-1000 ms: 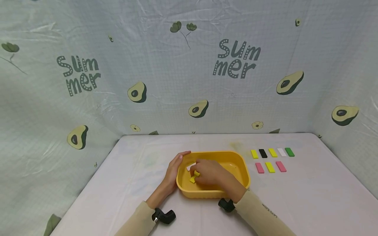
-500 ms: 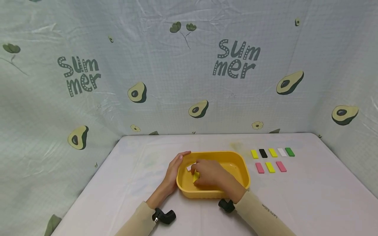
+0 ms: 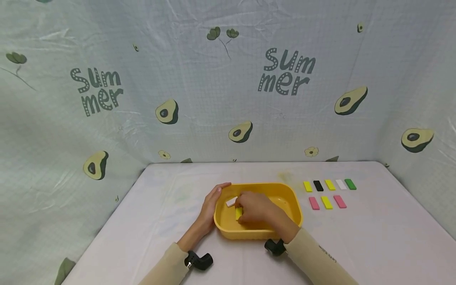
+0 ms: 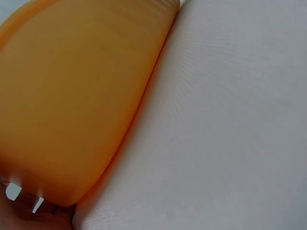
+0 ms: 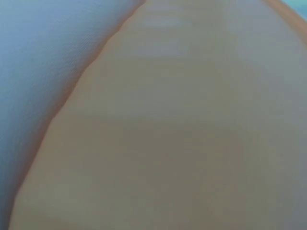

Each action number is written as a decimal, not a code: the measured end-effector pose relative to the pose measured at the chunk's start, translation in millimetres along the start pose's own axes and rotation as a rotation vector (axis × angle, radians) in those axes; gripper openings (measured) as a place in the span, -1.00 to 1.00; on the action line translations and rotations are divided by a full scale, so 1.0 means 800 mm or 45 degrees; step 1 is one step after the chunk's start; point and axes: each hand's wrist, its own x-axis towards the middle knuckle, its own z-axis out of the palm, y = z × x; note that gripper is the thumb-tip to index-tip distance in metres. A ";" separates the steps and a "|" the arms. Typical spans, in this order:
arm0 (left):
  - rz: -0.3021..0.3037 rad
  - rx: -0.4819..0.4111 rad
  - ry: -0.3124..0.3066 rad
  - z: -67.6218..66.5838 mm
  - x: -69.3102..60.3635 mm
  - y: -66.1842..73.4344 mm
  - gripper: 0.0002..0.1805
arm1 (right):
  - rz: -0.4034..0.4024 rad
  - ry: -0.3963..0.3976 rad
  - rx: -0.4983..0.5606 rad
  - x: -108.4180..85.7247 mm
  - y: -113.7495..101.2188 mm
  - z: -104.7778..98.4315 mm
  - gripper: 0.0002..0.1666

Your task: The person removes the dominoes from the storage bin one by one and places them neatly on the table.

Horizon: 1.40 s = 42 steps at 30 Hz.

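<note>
In the head view a yellow plastic tub [image 3: 256, 234] stands in front of the person. Against its left wall rests the left hand [image 3: 210, 206], fingers extended along the outside up to the far corner. The right hand [image 3: 255, 208] reaches inside and pinches a small flat yellow block [image 3: 238, 213] near the tub's floor; its fingers partly cover the block. Just beyond lies a white block [image 3: 231, 202], partly hidden by that hand. The left wrist view has the tub's outer wall [image 4: 72, 96] with fingers at its lower end. Only the blurred tub wall [image 5: 158, 143] fills the right wrist view.
Right of the tub, two rows of small flat blocks lie on the white-covered table [image 3: 171, 190]. Among them are a black block [image 3: 318, 185], a green block [image 3: 350, 184] and a pink block [image 3: 314, 203]. A patterned curtain [image 3: 199, 87] hangs behind.
The yellow block in the right hand has turned from slanting to pointing nearly straight away from the person. More of the white block shows. The left hand has stayed on the tub.
</note>
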 end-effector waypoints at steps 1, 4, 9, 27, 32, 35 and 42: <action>0.003 0.001 -0.001 -0.001 0.001 0.001 -0.39 | -0.002 0.000 -0.001 0.001 0.000 -0.001 -0.68; 0.012 0.000 -0.011 0.000 0.001 0.002 -0.39 | -0.007 -0.002 -0.018 0.001 0.000 -0.003 -0.67; 0.006 -0.020 -0.012 0.000 0.000 0.002 -0.40 | -0.017 0.013 -0.007 -0.003 -0.001 -0.007 -0.66; -0.020 0.020 0.031 0.000 0.003 0.008 -0.43 | -0.045 0.082 0.072 -0.020 0.001 -0.054 -0.55; -0.015 0.007 0.029 0.001 0.003 0.009 -0.42 | -0.038 0.118 0.058 -0.030 0.000 -0.069 -0.56; -0.023 0.022 0.029 0.001 0.002 0.007 -0.40 | -0.032 0.129 0.045 -0.035 0.001 -0.073 -0.54; -0.026 0.046 0.026 0.000 -0.001 0.004 -0.39 | -0.062 0.170 0.043 -0.043 0.006 -0.086 -0.51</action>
